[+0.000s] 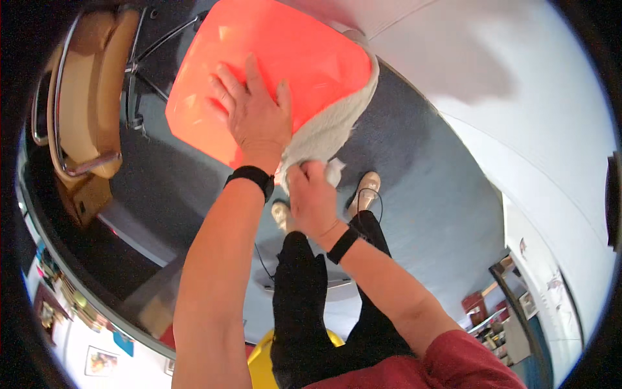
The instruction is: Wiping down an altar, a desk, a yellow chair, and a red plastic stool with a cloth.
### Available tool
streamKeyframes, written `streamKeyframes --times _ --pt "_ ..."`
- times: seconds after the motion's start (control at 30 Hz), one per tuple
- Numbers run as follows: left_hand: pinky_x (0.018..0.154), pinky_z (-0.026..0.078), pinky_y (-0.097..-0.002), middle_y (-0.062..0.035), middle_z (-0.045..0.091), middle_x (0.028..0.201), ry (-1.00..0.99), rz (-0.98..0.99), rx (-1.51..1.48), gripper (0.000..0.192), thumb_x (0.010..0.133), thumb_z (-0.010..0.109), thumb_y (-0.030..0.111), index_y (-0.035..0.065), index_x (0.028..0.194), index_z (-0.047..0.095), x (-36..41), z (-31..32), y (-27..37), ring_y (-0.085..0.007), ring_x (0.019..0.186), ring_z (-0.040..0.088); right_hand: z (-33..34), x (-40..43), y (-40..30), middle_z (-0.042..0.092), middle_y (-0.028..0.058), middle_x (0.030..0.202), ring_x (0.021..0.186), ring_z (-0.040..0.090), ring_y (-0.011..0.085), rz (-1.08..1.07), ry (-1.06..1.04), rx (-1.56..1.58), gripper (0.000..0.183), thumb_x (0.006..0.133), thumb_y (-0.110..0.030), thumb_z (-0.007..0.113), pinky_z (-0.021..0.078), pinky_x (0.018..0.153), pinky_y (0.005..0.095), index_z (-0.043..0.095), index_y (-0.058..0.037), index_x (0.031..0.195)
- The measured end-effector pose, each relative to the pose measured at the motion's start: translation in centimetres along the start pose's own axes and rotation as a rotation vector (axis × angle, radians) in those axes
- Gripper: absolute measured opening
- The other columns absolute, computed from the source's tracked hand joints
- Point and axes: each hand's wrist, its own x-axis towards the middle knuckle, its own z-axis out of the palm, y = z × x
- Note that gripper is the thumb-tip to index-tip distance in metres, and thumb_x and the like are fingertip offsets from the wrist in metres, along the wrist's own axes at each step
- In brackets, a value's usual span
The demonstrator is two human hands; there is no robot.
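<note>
A glossy orange-red panel, perhaps a plastic seat, fills the upper middle of the view. My left hand lies flat on it with the fingers spread. A fluffy cream cloth runs along the panel's right and lower right edge, partly tucked behind it. My right hand is closed on the near corner of this cloth, just below the panel and slightly blurred. A small white piece sticks out beside its fingers; I cannot tell whether it belongs to the cloth. My wrists each carry a black band.
A tan chair with chrome armrests stands at the left, near a dark metal leg frame. Part of a yellow seat shows beneath me. A white wall curves along the right. My beige shoes are on the grey-blue floor.
</note>
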Motion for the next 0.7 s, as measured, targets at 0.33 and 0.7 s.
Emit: streamKeyframes --times 0.33,0.7 --pt "0.101 0.014 -0.0622 -0.0284 0.021 0.140 0.012 -0.015 -0.030 0.064 0.085 0.043 0.049 0.0157 0.138 0.028 0.5 0.1 0.8 -0.0465 0.130 0.018 -4.7 -5.1 2.1 0.058 0.0060 0.106 0.091 0.057 0.0137 0.628 -0.433 1.108 0.026 0.087 -0.005 0.051 0.0469 0.078 0.0273 0.055 -0.0001 0.113" --pt "0.101 0.030 -0.0295 -0.0144 0.050 0.122 -0.647 -0.311 -1.435 0.056 0.087 0.050 0.041 0.0064 0.131 0.041 -10.0 -9.4 -2.4 -0.0216 0.119 0.043 -13.2 -5.4 -3.3 0.058 0.0093 0.112 0.099 0.058 0.0173 0.733 -0.545 1.249 0.032 0.087 -0.007 0.052 0.0474 0.087 0.0296 0.052 0.0021 0.118"
